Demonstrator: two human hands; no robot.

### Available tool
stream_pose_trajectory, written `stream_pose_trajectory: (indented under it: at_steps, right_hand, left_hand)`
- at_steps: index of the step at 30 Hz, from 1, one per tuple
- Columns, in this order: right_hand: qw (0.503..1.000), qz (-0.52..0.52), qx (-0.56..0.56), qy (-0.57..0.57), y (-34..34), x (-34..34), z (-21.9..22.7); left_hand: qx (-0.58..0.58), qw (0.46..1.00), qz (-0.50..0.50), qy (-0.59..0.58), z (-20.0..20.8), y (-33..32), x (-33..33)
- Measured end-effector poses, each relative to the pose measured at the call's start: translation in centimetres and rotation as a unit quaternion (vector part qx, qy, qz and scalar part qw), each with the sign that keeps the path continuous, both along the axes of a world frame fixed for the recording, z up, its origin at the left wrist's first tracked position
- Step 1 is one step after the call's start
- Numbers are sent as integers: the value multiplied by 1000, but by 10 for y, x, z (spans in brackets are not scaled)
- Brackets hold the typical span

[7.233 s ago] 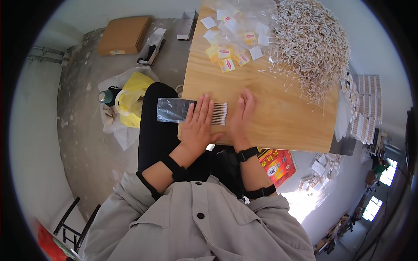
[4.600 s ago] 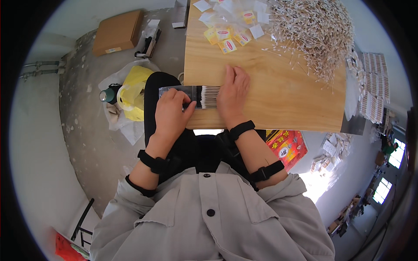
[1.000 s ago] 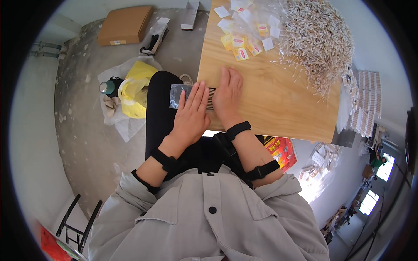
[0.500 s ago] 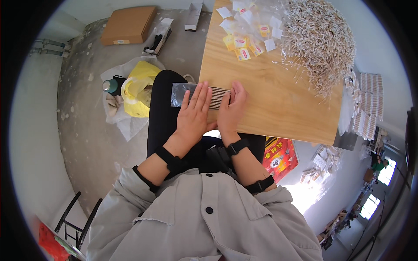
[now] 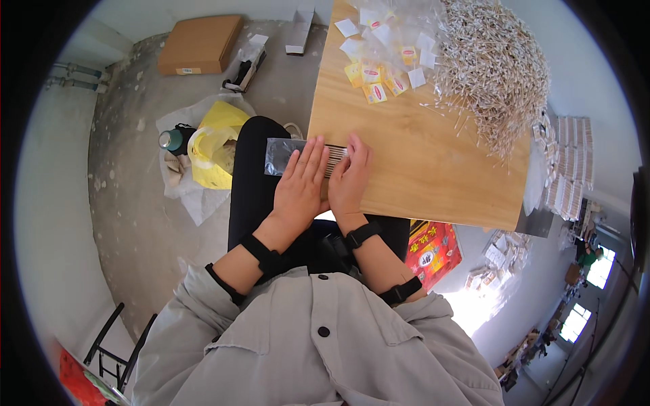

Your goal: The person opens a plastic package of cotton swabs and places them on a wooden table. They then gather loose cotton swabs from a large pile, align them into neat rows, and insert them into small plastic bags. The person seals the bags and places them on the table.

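Tan-stemmed cotton swabs (image 5: 334, 162) lie rowed on light wooden counter (image 5: 426, 166), showing between left hand (image 5: 302, 183) and right hand (image 5: 349, 181). Left grip wide, flat over clear plastic bag (image 5: 279, 158); right curled, hold indeterminate.

A: Glossy plastic is seen, the clear bag (image 5: 277, 156); smooth wood at two o'clock, the tabletop (image 5: 433, 159)!
B: Matt cloth is spotted at six, the shirt (image 5: 288, 338); cardboard at eleven, the box (image 5: 201, 44)!
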State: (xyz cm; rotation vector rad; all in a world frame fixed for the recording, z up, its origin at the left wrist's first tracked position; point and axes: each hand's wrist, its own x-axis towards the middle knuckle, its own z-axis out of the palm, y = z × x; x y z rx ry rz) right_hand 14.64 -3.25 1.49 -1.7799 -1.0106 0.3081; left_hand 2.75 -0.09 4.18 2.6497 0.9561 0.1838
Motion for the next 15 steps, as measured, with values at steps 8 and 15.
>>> stream_pose_trajectory:
  at_steps: [8, 15]
  right_hand:
    - [970, 10, 66, 234, -4, 0, 5]
    - [949, -3, 81, 305, -6, 6, -3]
  left_hand:
    - [-11, 1000, 5, -23, 1, -1, -1]
    - [-12, 1000, 5, 0, 1, -1, 0]
